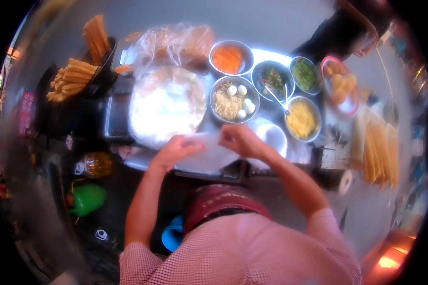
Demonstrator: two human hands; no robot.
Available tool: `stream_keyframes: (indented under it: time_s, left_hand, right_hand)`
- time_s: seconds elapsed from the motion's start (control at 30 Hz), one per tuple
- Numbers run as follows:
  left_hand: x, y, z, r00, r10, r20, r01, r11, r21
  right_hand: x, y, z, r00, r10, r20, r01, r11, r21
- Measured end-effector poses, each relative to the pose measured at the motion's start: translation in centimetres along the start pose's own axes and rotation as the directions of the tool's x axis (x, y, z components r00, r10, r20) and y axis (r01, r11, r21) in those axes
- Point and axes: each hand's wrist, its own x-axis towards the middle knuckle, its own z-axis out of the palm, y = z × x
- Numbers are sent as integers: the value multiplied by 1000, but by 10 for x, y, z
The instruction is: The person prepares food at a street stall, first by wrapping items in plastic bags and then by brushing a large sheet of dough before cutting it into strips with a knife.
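Between my two hands a thin translucent plastic bag or sheet (211, 154) is stretched at the near edge of the worktop. My left hand (178, 151) grips its left side, the fingers blurred. Its upper right side is in my right hand (243, 139), with the fingers curled in. Just beyond lies a pile of pale round flatbreads (167, 107), partly in clear plastic and washed out by glare. A steel bowl (214, 113) of shredded food and several peeled eggs (241, 89) stands ahead of my right hand. Beside that hand is a white round container (273, 137).
Steel bowls hold shredded carrot (227, 58), chopped greens (272, 80), green shreds (305, 74) and yellow shreds (301, 119). Fried dough sticks (71, 78) fill a dark basket at left; more (378, 153) lie right. Another person's hand (366, 46) is at upper right.
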Motion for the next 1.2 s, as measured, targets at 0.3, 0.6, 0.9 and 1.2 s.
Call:
stream_keyframes:
  time_s: [0.3, 0.6, 0.9, 1.2]
  left_hand:
    - [44, -2, 68, 929, 240, -282, -219, 970, 103]
    - [57, 0, 96, 849, 409, -335, -337, 907, 254]
    - [29, -27, 154, 935, -203, -290, 62, 900, -431]
    - [32, -32, 165, 929, -247, -275, -170, 374, -912]
  right_hand:
    - [-38, 4, -19, 966, 222, 135, -260, 835, 485]
    - [-72, 23, -10, 951, 301, -69, -241, 864, 441]
    - [-98, 15, 40, 857, 314, -408, -230, 943, 242]
    - [-132, 75, 7, 646, 706, -290, 94, 304, 948]
